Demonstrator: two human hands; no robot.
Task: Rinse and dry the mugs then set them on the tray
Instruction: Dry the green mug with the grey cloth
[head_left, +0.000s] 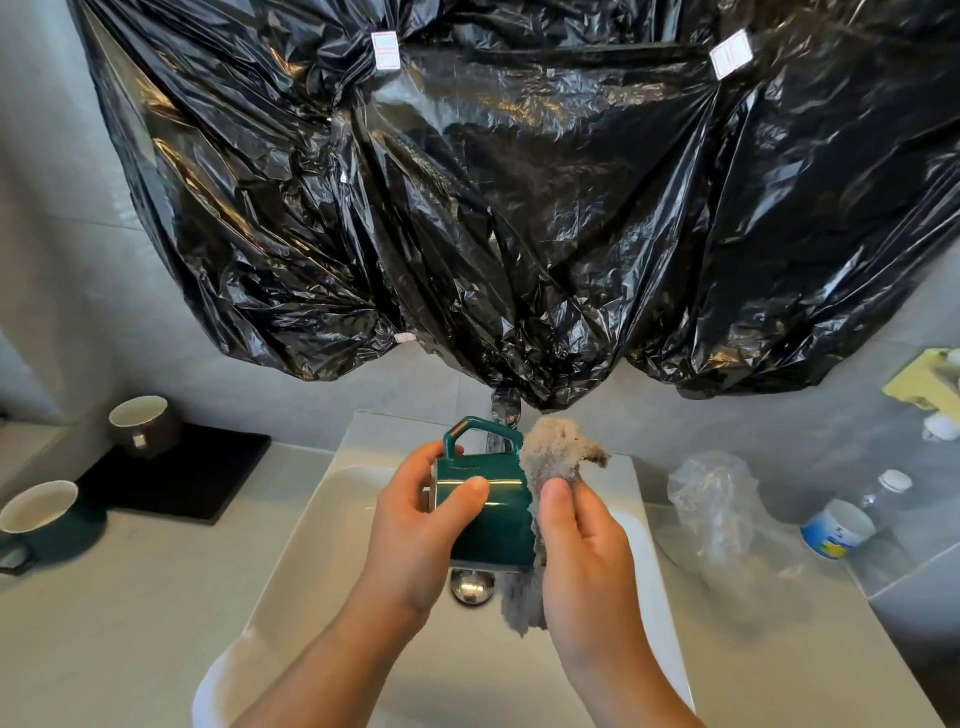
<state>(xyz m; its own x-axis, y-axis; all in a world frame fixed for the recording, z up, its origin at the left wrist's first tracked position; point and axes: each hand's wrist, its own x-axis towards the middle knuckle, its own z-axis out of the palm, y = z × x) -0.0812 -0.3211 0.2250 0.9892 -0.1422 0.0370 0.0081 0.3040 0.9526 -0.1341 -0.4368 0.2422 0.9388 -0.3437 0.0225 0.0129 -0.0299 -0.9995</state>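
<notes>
Mug (493, 512): glossy dark green, angular handle

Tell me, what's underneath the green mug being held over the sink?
Below the green mug lies the white sink with its shiny metal drain; a grey cloth hangs beside it. The mug covers the drain's far edge.

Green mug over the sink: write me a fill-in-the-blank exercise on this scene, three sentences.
1. The left hand holds the green mug above the ____.
2. The right hand presses a grey ____ against that mug.
3. The brown mug stands on the black ____.
Missing words: sink; cloth; tray.
</notes>
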